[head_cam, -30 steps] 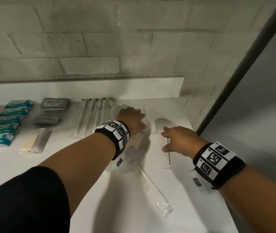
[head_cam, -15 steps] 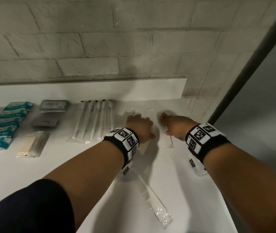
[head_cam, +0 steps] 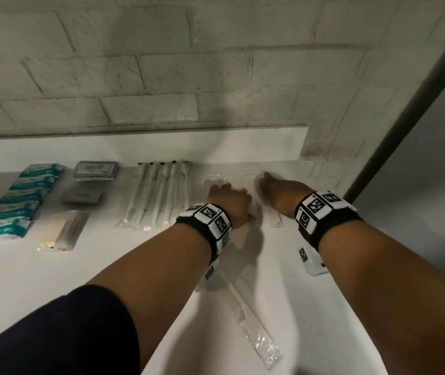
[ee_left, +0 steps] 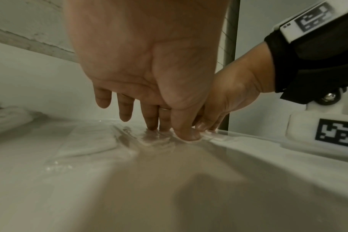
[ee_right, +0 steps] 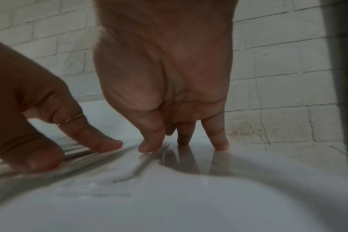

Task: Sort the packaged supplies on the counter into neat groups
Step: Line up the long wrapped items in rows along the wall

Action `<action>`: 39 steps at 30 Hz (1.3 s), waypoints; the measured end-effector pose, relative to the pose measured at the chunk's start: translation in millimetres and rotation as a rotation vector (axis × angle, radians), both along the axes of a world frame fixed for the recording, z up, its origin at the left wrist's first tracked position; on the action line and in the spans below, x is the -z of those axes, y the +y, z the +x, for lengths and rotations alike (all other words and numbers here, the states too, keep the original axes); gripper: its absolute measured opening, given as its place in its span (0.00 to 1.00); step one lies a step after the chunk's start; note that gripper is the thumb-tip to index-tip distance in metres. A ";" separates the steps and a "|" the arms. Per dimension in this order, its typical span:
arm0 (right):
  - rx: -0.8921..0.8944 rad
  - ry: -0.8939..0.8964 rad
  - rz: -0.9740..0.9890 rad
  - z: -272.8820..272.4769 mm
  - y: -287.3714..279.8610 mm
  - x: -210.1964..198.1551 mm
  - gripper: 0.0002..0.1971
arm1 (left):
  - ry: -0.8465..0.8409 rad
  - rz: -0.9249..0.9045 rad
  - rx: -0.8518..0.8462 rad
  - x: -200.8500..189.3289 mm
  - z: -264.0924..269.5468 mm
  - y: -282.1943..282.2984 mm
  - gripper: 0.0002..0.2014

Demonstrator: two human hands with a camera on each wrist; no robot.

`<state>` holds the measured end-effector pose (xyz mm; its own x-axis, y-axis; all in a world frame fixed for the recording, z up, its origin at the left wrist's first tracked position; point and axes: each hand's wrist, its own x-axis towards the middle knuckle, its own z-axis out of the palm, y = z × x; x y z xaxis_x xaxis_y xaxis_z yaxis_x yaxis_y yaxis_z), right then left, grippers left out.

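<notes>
You are pressing the clear comb packets (head_cam: pixel 245 185) flat near the worktop's (head_cam: pixel 26 280) back right corner, left hand (head_cam: pixel 229 204) and right hand (head_cam: pixel 281 196) both with straight fingertips down; be sliding edges flush, lightly.

Whitewashed brick wall (head_cam: pixel 161 77), white counter (head_cam: pixel 310 320), dim light

Clear flat packets (head_cam: pixel 245 182) at counter back, wrapped comb (head_cam: pixel 253 328) nearer

Right hand (ee_right: pixel 165 75) fingertips (ee_right: pixel 147 147) on a clear packet (ee_right: pixel 101 177), left hand (ee_right: pixel 30 109) alongside.
</notes>
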<state>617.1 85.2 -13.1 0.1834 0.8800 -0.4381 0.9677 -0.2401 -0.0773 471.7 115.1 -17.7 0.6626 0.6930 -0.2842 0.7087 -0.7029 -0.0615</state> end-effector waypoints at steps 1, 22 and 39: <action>0.022 0.056 0.039 2.3 -2.8 -3.0 0.29 | 0.006 -0.003 0.005 -1.5 -0.3 0.0 0.30; -0.174 0.022 -0.200 -79.9 -104.8 -23.6 0.21 | 0.092 0.019 0.066 -5.8 3.8 9.7 0.34; 0.199 0.033 0.096 38.1 -46.1 -14.4 0.24 | -0.029 0.050 0.065 4.8 -0.5 6.0 0.32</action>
